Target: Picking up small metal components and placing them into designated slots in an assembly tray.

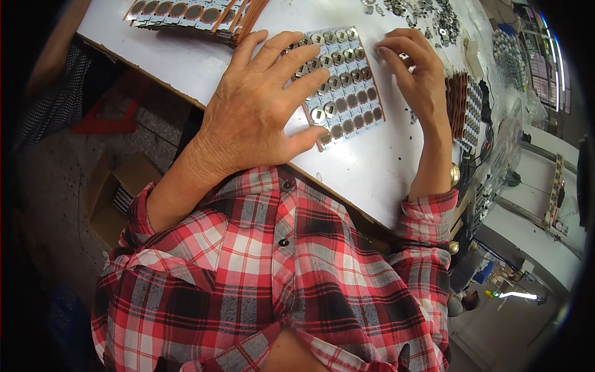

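Observation:
A pale blue circuit board panel (354, 134) with copper-coloured edges lies on the white table. Shiny metal battery clips (338, 57) sit in its upper rows, with two more at the left of a lower row. The other lower places show bare dark round pads (352, 100). My left hand (257, 102) lies over the panel's left side, fingers spread, the thumb at its near left corner. Just right of the panel, my right hand (416, 71) is raised with thumb and forefinger pinched together. Something small and shiny shows among its fingers, too indistinct to name.
Loose metal clips (434, 18) lie scattered at the far right of the white table (384, 167). A stack of similar panels (186, 15) stands far left, another stack (466, 108) at right. Below the table's left edge are a cardboard box (114, 192) and a red object (111, 118).

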`<state>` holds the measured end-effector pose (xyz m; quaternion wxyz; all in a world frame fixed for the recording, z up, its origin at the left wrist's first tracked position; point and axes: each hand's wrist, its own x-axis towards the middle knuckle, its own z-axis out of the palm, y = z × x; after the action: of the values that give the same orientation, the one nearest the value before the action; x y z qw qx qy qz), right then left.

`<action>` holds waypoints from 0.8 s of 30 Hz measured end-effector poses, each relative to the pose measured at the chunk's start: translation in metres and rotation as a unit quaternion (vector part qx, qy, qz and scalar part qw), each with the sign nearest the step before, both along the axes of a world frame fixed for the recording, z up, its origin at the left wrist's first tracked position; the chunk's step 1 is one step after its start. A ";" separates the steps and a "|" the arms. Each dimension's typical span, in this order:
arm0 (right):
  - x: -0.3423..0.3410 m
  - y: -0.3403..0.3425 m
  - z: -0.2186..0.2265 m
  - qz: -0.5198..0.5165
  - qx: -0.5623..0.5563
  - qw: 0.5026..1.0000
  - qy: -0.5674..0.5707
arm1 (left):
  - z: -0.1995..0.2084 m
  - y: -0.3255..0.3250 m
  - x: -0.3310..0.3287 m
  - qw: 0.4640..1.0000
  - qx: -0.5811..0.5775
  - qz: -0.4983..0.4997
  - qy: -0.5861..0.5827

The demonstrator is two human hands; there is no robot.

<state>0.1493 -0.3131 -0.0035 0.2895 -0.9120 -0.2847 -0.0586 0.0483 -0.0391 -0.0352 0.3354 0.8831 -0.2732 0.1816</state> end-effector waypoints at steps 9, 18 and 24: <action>-0.084 0.030 0.021 -0.126 0.281 0.882 0.357 | 0.003 0.000 0.000 1.000 0.003 -0.001 -0.006; -0.096 0.042 0.006 -0.116 0.261 0.907 0.309 | 0.015 0.009 0.003 0.999 0.021 -0.028 0.015; -0.099 0.039 -0.003 -0.095 0.237 0.933 0.253 | 0.022 0.006 0.004 0.999 -0.007 -0.035 0.031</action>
<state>0.0505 -0.2743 -0.0061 0.5531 -0.8242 -0.0914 0.0808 0.0524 -0.0335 -0.0134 0.3561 0.8758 -0.2919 0.1448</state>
